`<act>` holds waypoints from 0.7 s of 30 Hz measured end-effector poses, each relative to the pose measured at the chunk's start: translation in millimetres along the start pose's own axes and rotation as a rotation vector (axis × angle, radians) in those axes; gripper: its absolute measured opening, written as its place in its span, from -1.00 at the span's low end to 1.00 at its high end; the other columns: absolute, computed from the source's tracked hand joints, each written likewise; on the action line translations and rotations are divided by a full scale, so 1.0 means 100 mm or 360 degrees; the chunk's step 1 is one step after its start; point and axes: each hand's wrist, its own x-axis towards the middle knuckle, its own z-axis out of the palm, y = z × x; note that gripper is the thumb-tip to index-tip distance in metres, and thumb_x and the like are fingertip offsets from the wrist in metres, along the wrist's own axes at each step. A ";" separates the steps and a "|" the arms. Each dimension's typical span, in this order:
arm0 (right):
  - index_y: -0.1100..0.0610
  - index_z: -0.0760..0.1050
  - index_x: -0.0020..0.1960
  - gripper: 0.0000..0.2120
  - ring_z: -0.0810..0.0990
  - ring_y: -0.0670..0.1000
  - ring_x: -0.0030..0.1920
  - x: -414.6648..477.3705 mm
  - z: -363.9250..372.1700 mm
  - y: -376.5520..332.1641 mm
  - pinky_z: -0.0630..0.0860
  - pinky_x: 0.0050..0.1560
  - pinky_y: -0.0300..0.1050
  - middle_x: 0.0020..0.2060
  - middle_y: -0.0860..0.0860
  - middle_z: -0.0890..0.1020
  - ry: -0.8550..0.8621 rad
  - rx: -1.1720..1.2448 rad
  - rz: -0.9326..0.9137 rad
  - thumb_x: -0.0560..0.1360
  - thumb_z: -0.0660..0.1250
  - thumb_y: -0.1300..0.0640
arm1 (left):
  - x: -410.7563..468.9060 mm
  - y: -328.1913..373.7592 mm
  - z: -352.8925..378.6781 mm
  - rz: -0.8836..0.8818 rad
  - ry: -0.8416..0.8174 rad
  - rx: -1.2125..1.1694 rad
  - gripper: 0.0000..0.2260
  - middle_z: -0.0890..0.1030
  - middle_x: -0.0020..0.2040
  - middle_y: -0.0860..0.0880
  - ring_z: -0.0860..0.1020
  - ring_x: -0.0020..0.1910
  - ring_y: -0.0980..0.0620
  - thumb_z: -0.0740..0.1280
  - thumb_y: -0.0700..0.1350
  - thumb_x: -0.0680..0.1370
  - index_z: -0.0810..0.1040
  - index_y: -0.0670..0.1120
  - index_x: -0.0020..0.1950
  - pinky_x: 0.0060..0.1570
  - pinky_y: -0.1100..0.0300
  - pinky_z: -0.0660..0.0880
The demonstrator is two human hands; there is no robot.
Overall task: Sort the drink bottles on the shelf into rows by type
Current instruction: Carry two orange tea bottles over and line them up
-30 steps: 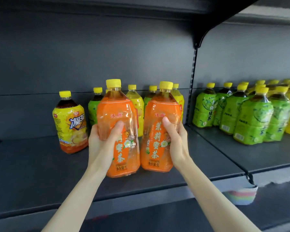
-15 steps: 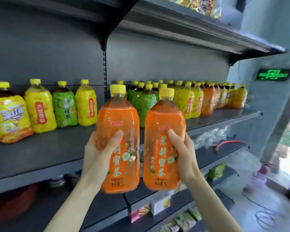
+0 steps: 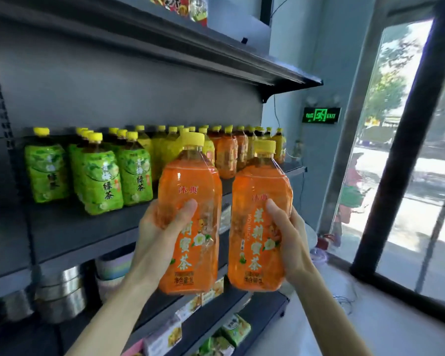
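Observation:
My left hand [image 3: 156, 237] grips one orange tea bottle [image 3: 189, 201] with a yellow cap, upright in the air in front of the shelf [image 3: 70, 232]. My right hand [image 3: 289, 235] grips a second orange tea bottle [image 3: 260, 214] beside it. On the shelf behind stand several green tea bottles [image 3: 100, 181] at the left, yellow bottles [image 3: 162, 152] in the middle and orange bottles [image 3: 226, 155] toward the right end. The held bottles hide part of the yellow and orange groups.
An upper shelf [image 3: 190, 55] overhangs the bottles. Steel pots [image 3: 62, 291] and stacked bowls [image 3: 113, 268] sit on the shelf below, snack packs [image 3: 229, 330] lower still. A green exit sign [image 3: 321, 115] hangs on the wall; a glass door with a dark frame [image 3: 396, 155] is at right.
Both bottles came off the left shelf section and travelled right with my hands. The view swung right, so the right end of the shelf and the door now show.

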 end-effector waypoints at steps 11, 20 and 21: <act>0.00 0.53 0.06 -0.48 0.70 0.14 -0.10 1.77 -1.06 0.51 0.63 -0.05 0.07 -0.11 0.09 0.71 0.0051 -0.0145 -0.0067 0.21 0.41 -0.26 | 1.61 -0.93 1.32 0.0001 -0.0131 -0.0084 -0.33 0.68 -0.03 0.07 0.66 -0.11 0.08 0.45 0.32 0.08 0.48 0.14 0.14 -0.15 0.07 0.55; 0.10 0.47 0.17 -0.34 0.69 0.20 -0.06 3.29 -2.07 1.00 0.62 0.01 0.18 -0.03 0.16 0.68 0.0120 -0.0085 -0.0011 0.20 0.42 -0.26 | 2.90 -1.66 2.42 0.0034 -0.0106 -0.0037 -0.54 0.65 -0.03 0.20 0.64 -0.10 0.21 0.44 0.22 0.32 0.43 0.23 0.18 -0.21 0.27 0.50; 0.10 0.47 0.16 -0.35 0.69 0.19 -0.06 3.47 -2.18 1.08 0.61 0.01 0.20 -0.03 0.15 0.68 0.0111 -0.0088 -0.0004 0.20 0.42 -0.26 | 3.02 -1.74 2.54 0.0043 -0.0092 -0.0021 -0.56 0.65 -0.04 0.22 0.63 -0.09 0.23 0.42 0.20 0.33 0.43 0.22 0.17 -0.22 0.30 0.50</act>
